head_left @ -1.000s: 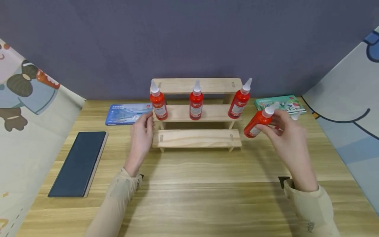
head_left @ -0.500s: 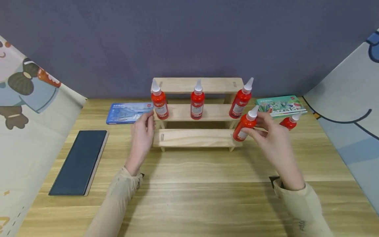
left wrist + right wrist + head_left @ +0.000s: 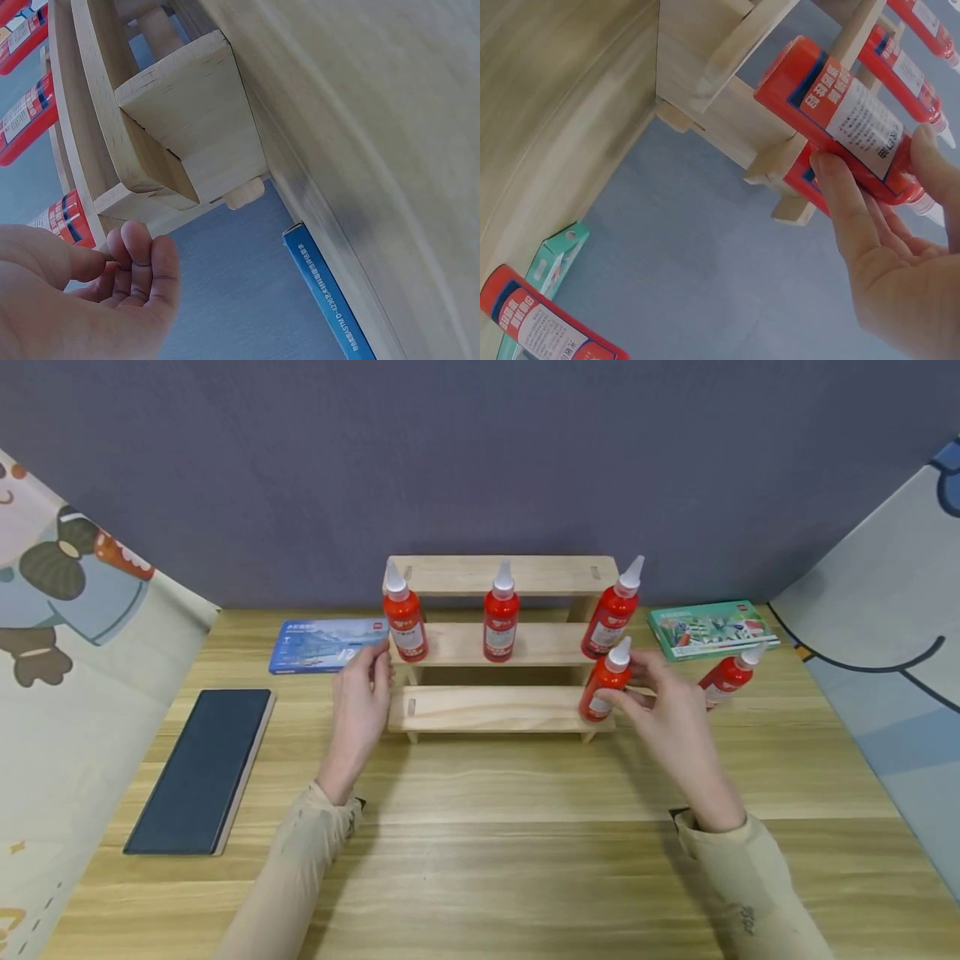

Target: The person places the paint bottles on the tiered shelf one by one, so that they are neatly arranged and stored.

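Note:
My right hand (image 3: 663, 710) pinches a red squeeze bottle (image 3: 604, 687) with a white pointed nozzle between thumb and fingers. The bottle leans slightly, its base right at the right end of the lowest step of a wooden rack (image 3: 495, 708). In the right wrist view, the printed label of this bottle (image 3: 855, 124) shows. Two similar bottles stand along the middle step, at left (image 3: 406, 627) and centre (image 3: 500, 625); a third bottle (image 3: 611, 618) leans at its right end. My left hand (image 3: 360, 693) is loosely curled beside the rack's left end, holding nothing visible; its fingertips (image 3: 136, 236) are close to the wood.
Another red bottle (image 3: 726, 681) is on the table behind my right hand, before a green box (image 3: 712, 628). A blue flat box (image 3: 322, 645) lies left of the rack. Farther left is a dark notebook (image 3: 202, 768). A dark panel (image 3: 480, 460) rises behind.
My right hand has carried the bottle left from beside the rack to the right end of its lowest step, and the bottle is more upright. My left hand has stayed put.

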